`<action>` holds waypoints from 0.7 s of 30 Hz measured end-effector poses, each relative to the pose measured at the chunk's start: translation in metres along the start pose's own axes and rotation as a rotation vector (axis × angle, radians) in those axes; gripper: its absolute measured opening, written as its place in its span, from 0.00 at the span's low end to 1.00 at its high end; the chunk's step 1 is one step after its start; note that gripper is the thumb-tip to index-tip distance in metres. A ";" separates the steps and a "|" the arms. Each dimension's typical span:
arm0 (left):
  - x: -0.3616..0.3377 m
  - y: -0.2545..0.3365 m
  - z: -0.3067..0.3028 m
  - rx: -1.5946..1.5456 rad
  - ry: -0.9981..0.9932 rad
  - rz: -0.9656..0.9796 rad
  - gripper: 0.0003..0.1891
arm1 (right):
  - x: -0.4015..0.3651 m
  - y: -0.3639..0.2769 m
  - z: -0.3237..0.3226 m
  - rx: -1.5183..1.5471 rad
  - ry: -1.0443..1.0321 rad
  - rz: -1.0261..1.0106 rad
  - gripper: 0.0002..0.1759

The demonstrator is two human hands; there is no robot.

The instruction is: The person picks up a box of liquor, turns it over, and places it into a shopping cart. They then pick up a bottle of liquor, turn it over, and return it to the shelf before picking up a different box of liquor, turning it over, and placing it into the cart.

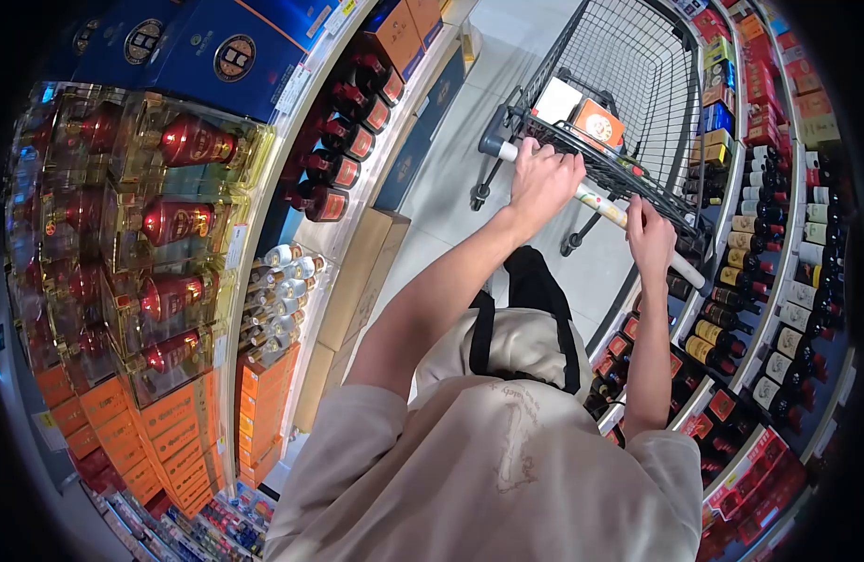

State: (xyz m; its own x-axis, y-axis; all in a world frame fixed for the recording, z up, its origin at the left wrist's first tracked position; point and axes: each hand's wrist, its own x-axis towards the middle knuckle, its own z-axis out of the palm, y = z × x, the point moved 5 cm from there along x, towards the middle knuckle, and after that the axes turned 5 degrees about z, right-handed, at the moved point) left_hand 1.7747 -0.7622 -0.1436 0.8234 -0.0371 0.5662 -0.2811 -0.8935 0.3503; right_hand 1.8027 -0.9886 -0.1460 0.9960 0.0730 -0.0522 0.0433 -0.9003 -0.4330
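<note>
A shopping cart (pixel 638 56) of dark wire mesh stands ahead of me at the upper right. My left hand (pixel 544 178) is wrapped round the left part of its pale handle bar (pixel 602 206). Farther right on the same bar, my right hand (pixel 649 234) is closed round it. Just beyond the bar, a white box (pixel 556 100) and an orange and white box (pixel 598 125) lie inside the cart. Small red and green items next to them are too small to make out.
Left shelves hold boxed red bottles (pixel 198 140), blue boxes (pixel 230 56) and orange boxes (pixel 179 440). Brown cartons (pixel 357 281) stand low beside the pale floor (pixel 432 215). Wine bottles (pixel 713 347) line the right shelves, close to the cart.
</note>
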 end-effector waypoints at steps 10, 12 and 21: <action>0.043 -0.019 0.022 -0.025 -0.011 -0.002 0.18 | 0.053 -0.005 -0.002 -0.063 -0.041 -0.094 0.25; 0.051 -0.021 0.025 -0.022 -0.024 -0.017 0.17 | 0.062 -0.005 -0.003 -0.055 -0.066 -0.112 0.25; 0.084 -0.030 0.044 0.025 -0.038 -0.055 0.15 | 0.106 -0.009 -0.012 -0.008 -0.263 -0.139 0.27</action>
State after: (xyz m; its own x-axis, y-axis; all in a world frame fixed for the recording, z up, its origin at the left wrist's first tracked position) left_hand 1.8734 -0.7584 -0.1393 0.8553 -0.0040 0.5181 -0.2229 -0.9055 0.3610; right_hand 1.9089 -0.9775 -0.1371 0.9259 0.3039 -0.2246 0.1798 -0.8770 -0.4457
